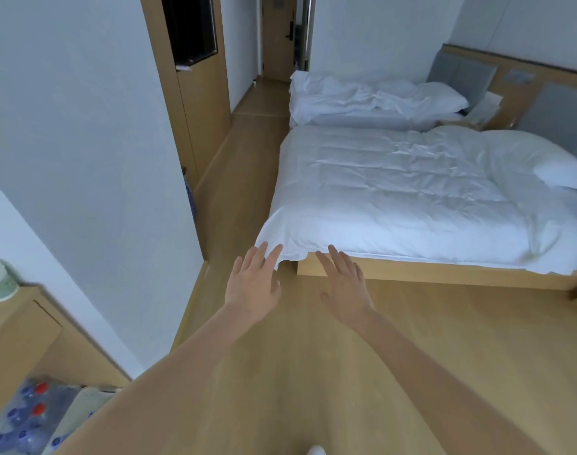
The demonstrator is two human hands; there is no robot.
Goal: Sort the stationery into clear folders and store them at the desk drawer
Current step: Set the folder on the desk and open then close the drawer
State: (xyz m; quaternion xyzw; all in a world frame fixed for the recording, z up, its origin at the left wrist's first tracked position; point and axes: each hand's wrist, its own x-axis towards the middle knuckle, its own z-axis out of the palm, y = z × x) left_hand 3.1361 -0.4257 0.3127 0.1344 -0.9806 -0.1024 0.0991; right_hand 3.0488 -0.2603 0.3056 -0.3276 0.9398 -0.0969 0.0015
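Reaching out with straight, spread fingers, left hand (252, 287) and right hand (344, 285) hover before the bed frame (444, 274) edge

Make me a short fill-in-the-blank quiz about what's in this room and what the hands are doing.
1. Both hands, left hand and right hand, hold ____.
2. The duvet on the near bed is ____ in colour.
3. The bottles at lower left have blue and ____ caps.
4. The room has ____ beds.

Missing words: nothing; white; red; two
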